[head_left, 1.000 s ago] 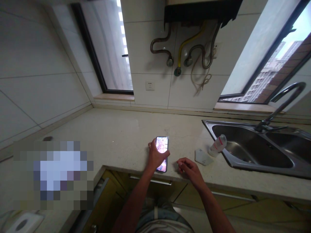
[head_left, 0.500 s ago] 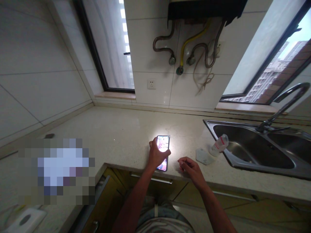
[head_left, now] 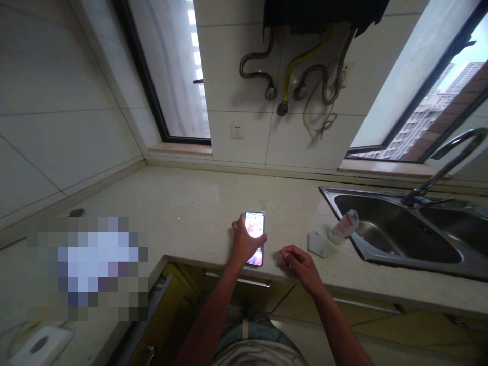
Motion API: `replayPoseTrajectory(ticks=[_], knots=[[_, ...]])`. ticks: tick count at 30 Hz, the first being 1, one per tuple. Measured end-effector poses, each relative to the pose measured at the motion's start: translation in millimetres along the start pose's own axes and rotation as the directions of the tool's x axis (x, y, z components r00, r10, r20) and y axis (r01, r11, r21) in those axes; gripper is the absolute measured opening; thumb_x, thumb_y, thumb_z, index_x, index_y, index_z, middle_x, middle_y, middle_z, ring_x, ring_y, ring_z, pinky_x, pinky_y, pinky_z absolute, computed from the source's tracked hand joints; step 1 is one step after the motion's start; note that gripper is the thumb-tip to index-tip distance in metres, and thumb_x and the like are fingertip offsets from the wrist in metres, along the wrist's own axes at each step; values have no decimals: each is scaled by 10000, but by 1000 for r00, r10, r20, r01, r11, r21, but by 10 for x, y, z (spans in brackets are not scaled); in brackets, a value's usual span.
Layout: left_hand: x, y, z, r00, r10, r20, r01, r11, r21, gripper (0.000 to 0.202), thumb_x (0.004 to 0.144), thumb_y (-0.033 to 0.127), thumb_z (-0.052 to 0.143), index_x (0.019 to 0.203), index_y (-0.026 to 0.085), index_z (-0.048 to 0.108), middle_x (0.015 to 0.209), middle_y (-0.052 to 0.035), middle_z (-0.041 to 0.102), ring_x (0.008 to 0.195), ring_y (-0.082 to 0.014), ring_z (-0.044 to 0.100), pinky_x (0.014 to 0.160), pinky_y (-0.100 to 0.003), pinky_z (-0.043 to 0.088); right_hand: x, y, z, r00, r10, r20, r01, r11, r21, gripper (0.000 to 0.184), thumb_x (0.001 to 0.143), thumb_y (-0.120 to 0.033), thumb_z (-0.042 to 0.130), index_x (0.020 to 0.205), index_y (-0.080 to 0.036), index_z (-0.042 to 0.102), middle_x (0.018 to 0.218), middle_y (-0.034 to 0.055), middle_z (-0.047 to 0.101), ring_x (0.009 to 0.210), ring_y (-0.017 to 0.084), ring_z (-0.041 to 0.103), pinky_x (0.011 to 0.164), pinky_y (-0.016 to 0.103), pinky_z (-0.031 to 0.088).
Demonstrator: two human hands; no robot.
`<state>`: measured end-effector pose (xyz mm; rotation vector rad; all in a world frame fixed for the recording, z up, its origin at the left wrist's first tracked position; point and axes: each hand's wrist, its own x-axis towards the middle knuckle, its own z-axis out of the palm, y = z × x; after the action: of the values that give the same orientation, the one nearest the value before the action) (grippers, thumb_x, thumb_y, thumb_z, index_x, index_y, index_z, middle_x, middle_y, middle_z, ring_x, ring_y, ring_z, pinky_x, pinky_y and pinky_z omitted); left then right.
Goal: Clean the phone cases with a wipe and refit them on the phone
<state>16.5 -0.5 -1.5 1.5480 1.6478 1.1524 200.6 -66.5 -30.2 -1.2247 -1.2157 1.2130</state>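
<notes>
My left hand (head_left: 247, 240) is closed around a smartphone (head_left: 258, 258), thumb across the lit screen and fingers along its left edge. The phone is over the front part of the pale countertop (head_left: 190, 203); whether it touches the surface I cannot tell. My right hand (head_left: 299, 260) rests at the counter's front edge, right of the phone, with its fingers curled together. Anything between those fingers is too small to make out. To its right lie a hexagonal grey-white coaster (head_left: 319, 245) and a clear plastic cup (head_left: 344, 226) with a red band, tilted by the sink.
A double steel sink (head_left: 396, 239) with a curved faucet (head_left: 453, 152) is on the right. A pixelated patch covers part of the left counter, above a white power strip (head_left: 41, 345). Below it a drawer or door (head_left: 152, 315) stands ajar. Pipes (head_left: 285, 76) hang on the back wall.
The bright glow on the counter around the phone has gone out, while the screen stays lit. The phone has shifted very slightly left; my right hand has hardly moved.
</notes>
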Motion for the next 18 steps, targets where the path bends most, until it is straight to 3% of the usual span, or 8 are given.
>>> replayPoseTrajectory(ticks=[18], knots=[[-4, 3, -10, 1000, 20, -16, -20, 1000, -1, 905, 626, 271, 759, 1413, 179, 323, 1288, -139, 396, 1217, -276, 489, 1061, -411, 385, -9, 0, 6, 1000, -14, -4, 14, 1000, 26, 428, 748, -595, 725, 811, -176, 670, 625, -2, 597, 573, 126, 513, 536, 250, 383]])
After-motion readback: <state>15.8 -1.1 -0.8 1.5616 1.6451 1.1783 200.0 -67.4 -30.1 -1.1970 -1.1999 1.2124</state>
